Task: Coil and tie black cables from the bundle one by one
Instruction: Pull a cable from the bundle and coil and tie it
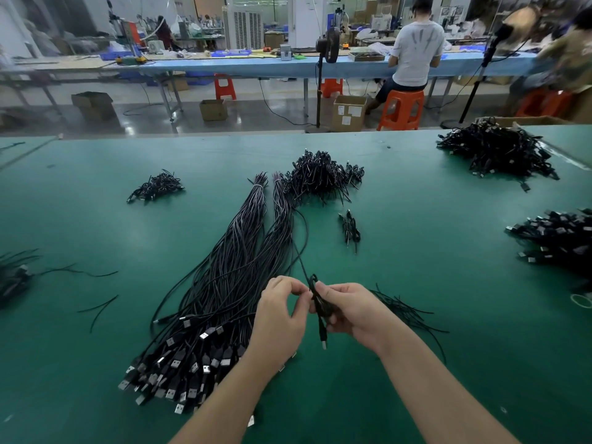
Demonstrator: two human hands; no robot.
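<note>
Black cable (320, 307), partly coiled, sits pinched between your two hands just below the frame's centre: your right hand (347, 310) curls its fingers around the small coil, while your left hand (280, 312) pinches at it with thumb and fingertips from the other side. One USB plug (324, 342) dangles beneath the coil, and a loose strand runs up from your grip toward the long bundle (237, 270) fanned across the green table (448, 251), its plugs heaped at lower left. Beyond, at upper centre, lies a pile of tied coils (320, 176), with smaller heaps at upper left (157, 186) and along the right edge (496, 152). Loose black ties (407, 310) lie just right of your right wrist.
</note>
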